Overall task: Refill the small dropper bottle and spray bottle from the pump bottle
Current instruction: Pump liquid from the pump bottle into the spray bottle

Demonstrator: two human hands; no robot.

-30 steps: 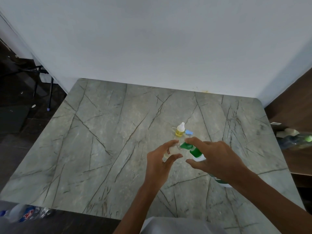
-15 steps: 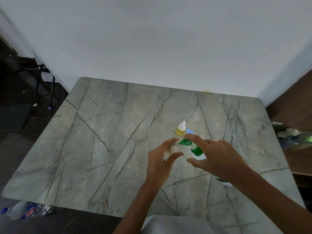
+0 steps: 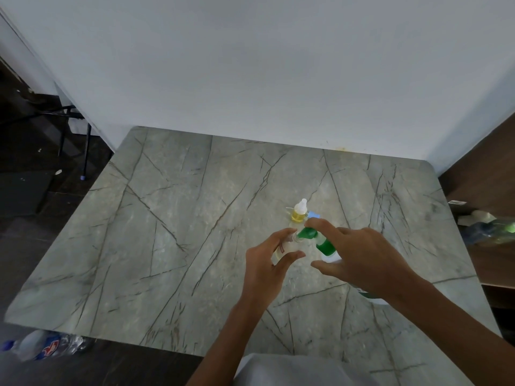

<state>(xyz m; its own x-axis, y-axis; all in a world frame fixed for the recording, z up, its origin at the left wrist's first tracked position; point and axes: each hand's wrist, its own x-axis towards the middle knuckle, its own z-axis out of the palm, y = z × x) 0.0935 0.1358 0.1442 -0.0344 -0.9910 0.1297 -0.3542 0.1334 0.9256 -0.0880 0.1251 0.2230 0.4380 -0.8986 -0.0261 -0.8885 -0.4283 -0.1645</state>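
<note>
Observer: Hands, both low over the tabletop (image 3: 181, 232), toward its front right. Grip noted?

Recorder: Noted. The left hand (image 3: 267, 270) held a small clear bottle (image 3: 284, 246) with a reddish label. Its fingers and thumb were curled round the body. The bottle's neck met the tip of a green nozzle.

Observer: Whose nozzle?

Recorder: That of the pump bottle (image 3: 325, 246). It had a green head and collar and a white body. Its base was on the tabletop, mostly hidden under the right forearm.

Observer: And the right hand?

Recorder: The right hand (image 3: 362, 260) was spread above the pump and gripped nothing. Its fingers (image 3: 317, 224) were loosely straight, with the index lying on top of the pump head. The thumb stuck out sideways near the white shoulder; contact could not be told.

Observer: Where was the dropper bottle?

Recorder: The dropper bottle (image 3: 299, 214) stood upright just behind the nozzle, apart from both hands. It held yellow liquid below a white tip. A small blue item (image 3: 314, 214) lay just beside it on the right, too small to identify.

Observer: Surroundings?

Recorder: A white wall (image 3: 250, 65) rose behind the tabletop. A crushed plastic bottle (image 3: 39, 347) lay on the dark floor, front left.
</note>
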